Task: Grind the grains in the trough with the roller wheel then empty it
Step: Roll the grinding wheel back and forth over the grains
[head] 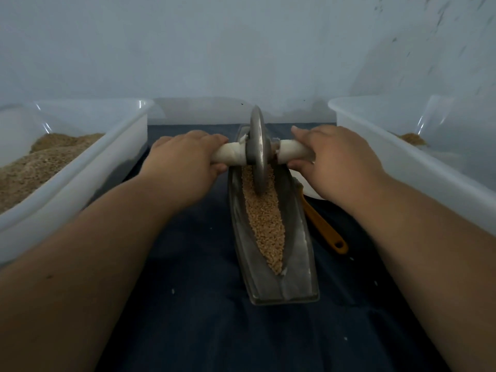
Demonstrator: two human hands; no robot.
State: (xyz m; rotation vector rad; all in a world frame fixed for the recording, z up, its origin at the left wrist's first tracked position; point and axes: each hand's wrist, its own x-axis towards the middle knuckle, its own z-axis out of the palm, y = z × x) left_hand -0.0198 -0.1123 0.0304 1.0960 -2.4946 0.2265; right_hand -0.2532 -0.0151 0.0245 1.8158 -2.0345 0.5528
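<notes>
Pale, bare wall closes the back of a worktop spread with a dark blue cloth (201, 264). On the cloth lies the long metal trough (268, 289), pointing away from the person, with a bed of tan grains (268, 224) along its groove. The roller wheel (258, 146) stands on edge in the far half of the trough, its rim down in the grains. A white-wrapped axle (232, 153) runs through the disc. The left hand (185, 159) is wrapped round the stub on the trough's left side and the right hand (341, 162) round the stub on its right. On both, the fingers curl over the top, and each hand sits close to the disc.

Left of the trough stands a clear tub (80, 167) heaped with brownish meal. Right of the trough, a second tub (402, 157) shows only a small heap at its far side. An orange-handled tool (326, 229) lies just beside the trough's right flank, its head hidden under the right forearm.

Toward the near tip the grains look whole, so the grinding seems far from done and emptying is not yet due. The stroke probably wants equal weight from both hands. The axle should be level and square to the trough, so that the rim runs down the middle of the groove. A lopsided push could tip the disc, ride it up a wall and throw grains onto the cloth. Nothing visibly fixes the trough, so pressing downward rather than shoving forward should stop it sliding. Each pass should reach the near tip, where the untouched grains lie, and ease off before the ends.
</notes>
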